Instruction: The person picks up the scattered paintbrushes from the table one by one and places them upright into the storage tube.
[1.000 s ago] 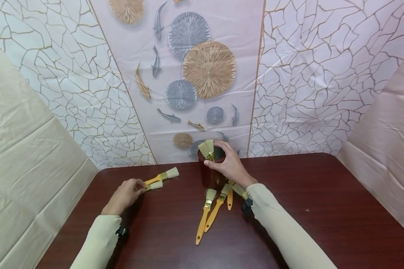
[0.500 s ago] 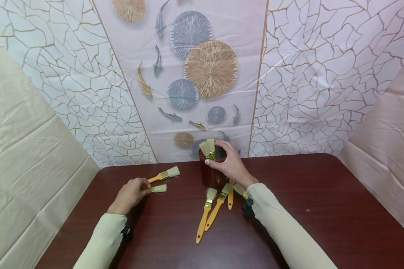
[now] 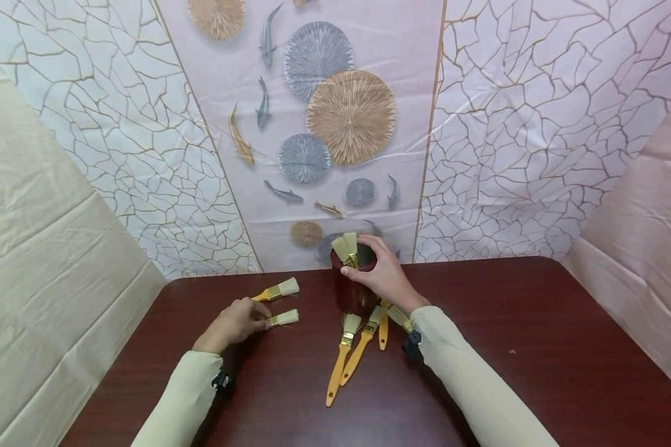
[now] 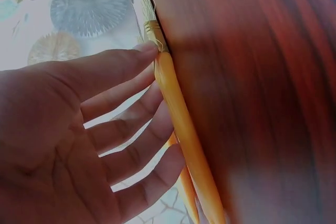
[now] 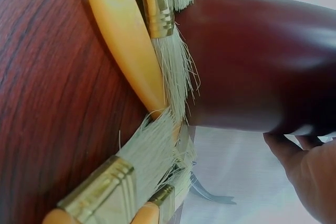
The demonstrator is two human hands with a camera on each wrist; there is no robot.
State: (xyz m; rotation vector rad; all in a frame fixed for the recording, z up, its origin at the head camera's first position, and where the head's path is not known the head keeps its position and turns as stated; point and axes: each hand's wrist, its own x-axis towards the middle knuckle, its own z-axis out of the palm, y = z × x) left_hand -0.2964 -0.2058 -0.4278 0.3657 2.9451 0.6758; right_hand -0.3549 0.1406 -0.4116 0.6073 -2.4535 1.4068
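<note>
In the head view my left hand (image 3: 236,324) pinches a paintbrush (image 3: 285,318) low over the left part of the table. The left wrist view shows the thumb at that brush's metal band and the fingers along its yellow handle (image 4: 181,111). Just behind lies a second paintbrush (image 3: 284,288), its handle partly hidden by the hand. At the table's back, my right hand (image 3: 386,276) grips the rim of a dark red cup (image 3: 349,290), thumb in front and fingers at the far side. Pale brush bristles (image 3: 345,248) stick up out of the cup.
Several yellow-handled paintbrushes lie at the cup's foot, among them one pointing forward (image 3: 337,375) and one beside it (image 3: 356,359). My right sleeve covers part of another brush (image 3: 399,318). A patterned cloth (image 3: 481,155) hangs behind the dark wooden table (image 3: 514,385).
My left hand has slid to the right with the pinched paintbrush, away from the second brush, which stays in place. The right hand and the cup have not moved.
</note>
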